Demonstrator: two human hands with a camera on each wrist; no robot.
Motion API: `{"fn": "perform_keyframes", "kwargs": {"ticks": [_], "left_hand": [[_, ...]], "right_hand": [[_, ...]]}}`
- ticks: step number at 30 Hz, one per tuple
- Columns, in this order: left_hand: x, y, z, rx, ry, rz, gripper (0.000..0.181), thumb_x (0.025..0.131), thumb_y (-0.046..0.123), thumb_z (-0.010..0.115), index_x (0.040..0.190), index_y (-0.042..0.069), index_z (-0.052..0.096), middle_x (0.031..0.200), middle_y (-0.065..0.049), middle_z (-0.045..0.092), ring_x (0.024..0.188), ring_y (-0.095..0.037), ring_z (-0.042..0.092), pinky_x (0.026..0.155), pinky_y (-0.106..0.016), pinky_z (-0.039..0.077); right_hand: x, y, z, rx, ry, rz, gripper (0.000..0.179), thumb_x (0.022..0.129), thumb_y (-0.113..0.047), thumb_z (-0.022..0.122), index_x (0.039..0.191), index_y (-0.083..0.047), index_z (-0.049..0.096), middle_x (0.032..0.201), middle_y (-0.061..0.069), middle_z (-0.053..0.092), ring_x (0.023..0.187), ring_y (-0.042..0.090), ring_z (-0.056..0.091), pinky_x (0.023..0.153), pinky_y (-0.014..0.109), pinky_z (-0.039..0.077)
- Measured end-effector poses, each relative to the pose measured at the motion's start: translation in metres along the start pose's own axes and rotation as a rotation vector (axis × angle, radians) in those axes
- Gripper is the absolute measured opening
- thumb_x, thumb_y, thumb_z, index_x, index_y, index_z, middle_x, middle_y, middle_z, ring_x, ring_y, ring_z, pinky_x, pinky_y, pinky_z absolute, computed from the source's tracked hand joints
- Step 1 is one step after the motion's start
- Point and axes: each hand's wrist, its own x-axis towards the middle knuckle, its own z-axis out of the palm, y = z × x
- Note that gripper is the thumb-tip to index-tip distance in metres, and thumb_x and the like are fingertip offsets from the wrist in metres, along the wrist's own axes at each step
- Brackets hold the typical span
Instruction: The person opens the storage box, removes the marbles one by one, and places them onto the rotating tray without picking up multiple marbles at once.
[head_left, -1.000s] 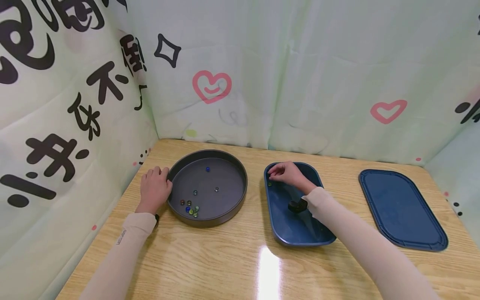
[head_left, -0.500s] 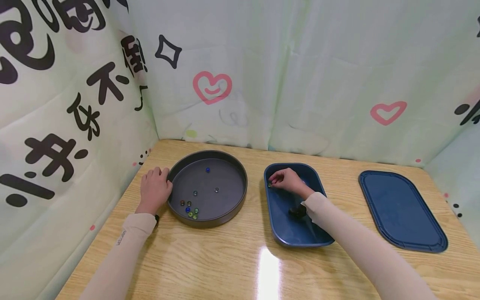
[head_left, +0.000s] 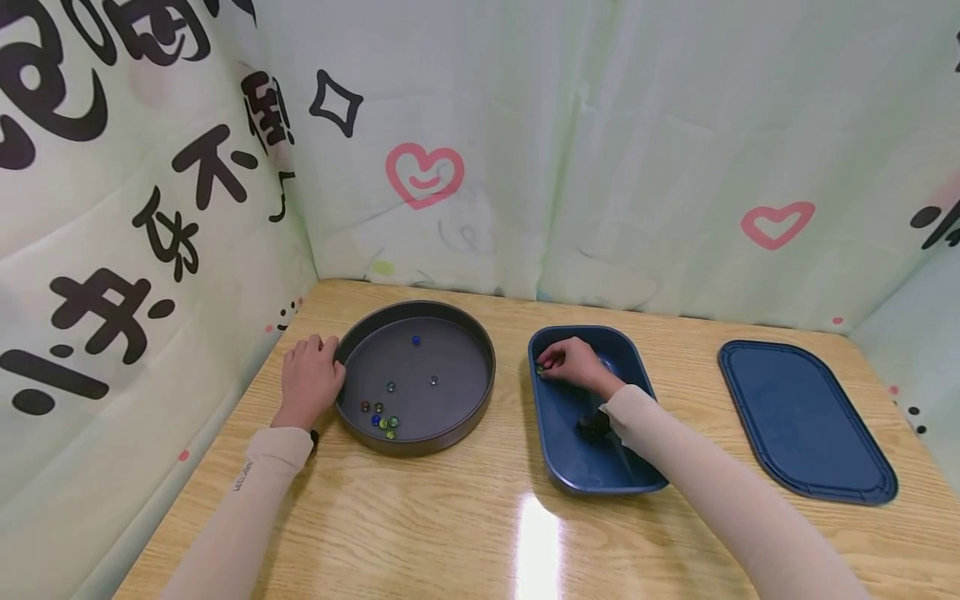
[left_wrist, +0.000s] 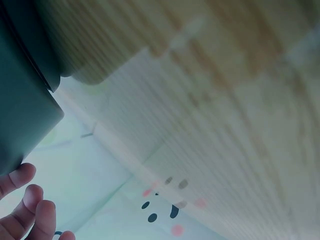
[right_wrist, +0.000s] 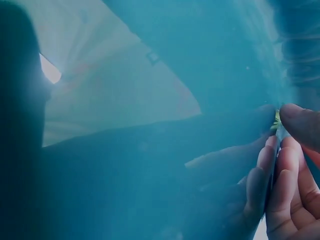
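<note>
My left hand (head_left: 309,379) holds the left rim of a dark round pan (head_left: 457,408). In the left wrist view its fingertips (left_wrist: 25,172) lie at the pan's outer wall. Several glass marbles sit in the pan, mostly grouped at the front left, with a blue marble (head_left: 416,340) toward the back. My right hand (head_left: 579,365) reaches into a deep blue plastic tub (head_left: 558,446), against its left wall near the back. Its thumb and fingers pinch a yellow-green marble (right_wrist: 277,119), mostly hidden by the thumb and mirrored hand in the glossy wall.
A flat blue lid (head_left: 810,421) lies on the wooden table (head_left: 420,525) to the right of the tub. Printed fabric curtains (head_left: 645,167) rise behind and at the left side. A black wrist camera (head_left: 594,425) hangs under my right wrist, inside the tub.
My right hand has moved down and slightly nearer inside the tub, and its fingers have closed on the marble by the left wall. My left hand and the pan have stayed put.
</note>
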Motion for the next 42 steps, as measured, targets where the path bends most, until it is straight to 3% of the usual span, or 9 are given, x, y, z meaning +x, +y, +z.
{"fn": "perform_keyframes", "kwargs": {"ticks": [20,27,42], "left_hand": [[0.002,0.003,0.001,0.006,-0.003,-0.008,0.030,0.087,0.013,0.051,0.114,0.001,0.054,0.099,-0.021,0.052,0.086,-0.037,0.048,0.080,-0.052,0.040],[0.003,0.003,0.004,0.008,-0.015,-0.019,0.031,0.087,0.013,0.050,0.115,0.001,0.054,0.100,-0.021,0.051,0.086,-0.036,0.047,0.080,-0.051,0.040],[0.003,0.003,0.005,0.006,-0.008,-0.025,0.030,0.086,0.013,0.050,0.114,0.002,0.054,0.098,-0.020,0.051,0.086,-0.036,0.047,0.079,-0.051,0.039]], "right_hand": [[0.005,0.006,-0.004,0.003,-0.001,0.031,0.013,0.078,-0.009,0.073,0.089,-0.001,0.074,0.079,0.009,0.072,0.065,0.005,0.057,0.063,0.020,0.047],[0.001,0.006,-0.015,0.034,-0.028,0.029,0.014,0.080,-0.010,0.071,0.092,-0.002,0.074,0.084,0.010,0.073,0.069,0.006,0.061,0.067,0.022,0.050],[-0.010,-0.014,-0.046,0.140,0.053,0.022,0.024,0.082,-0.018,0.071,0.099,-0.002,0.073,0.096,0.012,0.072,0.078,0.003,0.063,0.073,0.020,0.051]]}}
